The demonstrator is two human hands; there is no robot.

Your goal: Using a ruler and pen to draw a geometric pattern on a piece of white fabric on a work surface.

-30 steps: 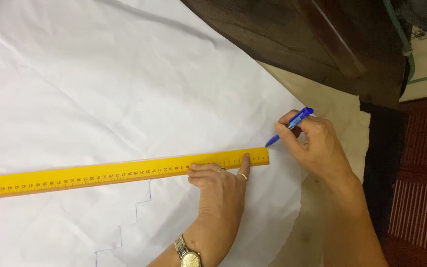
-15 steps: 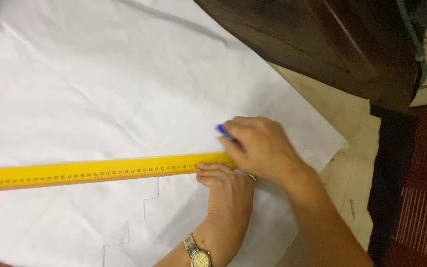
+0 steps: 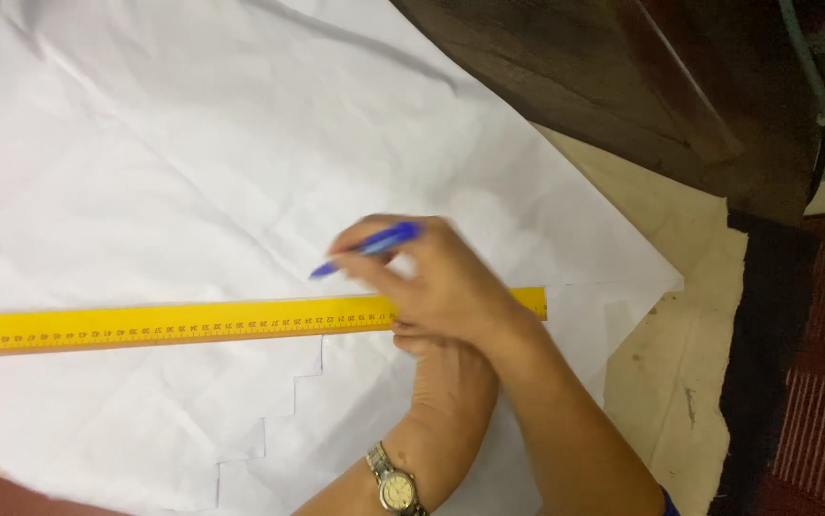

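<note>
A long yellow ruler (image 3: 183,325) lies flat across a large white sheet of paper (image 3: 193,162). My left hand (image 3: 446,377), with a wristwatch (image 3: 395,487) on its wrist, presses down on the ruler near its right end. My right hand (image 3: 441,277) crosses over the left and holds a blue pen (image 3: 367,247), its tip pointing left just above the ruler's upper edge. A stepped pen line (image 3: 279,411) is drawn on the paper below the ruler. Much of the left hand's fingers is hidden under the right hand.
A dark wooden piece of furniture (image 3: 642,86) stands at the upper right beyond the paper's edge. Beige floor (image 3: 680,334) shows right of the paper, with a dark strip and a reddish ribbed mat (image 3: 819,382) further right.
My right hand has moved left along the ruler with the pen, from the ruler's right end to over the left hand. The left hand stays pressed on the ruler.
</note>
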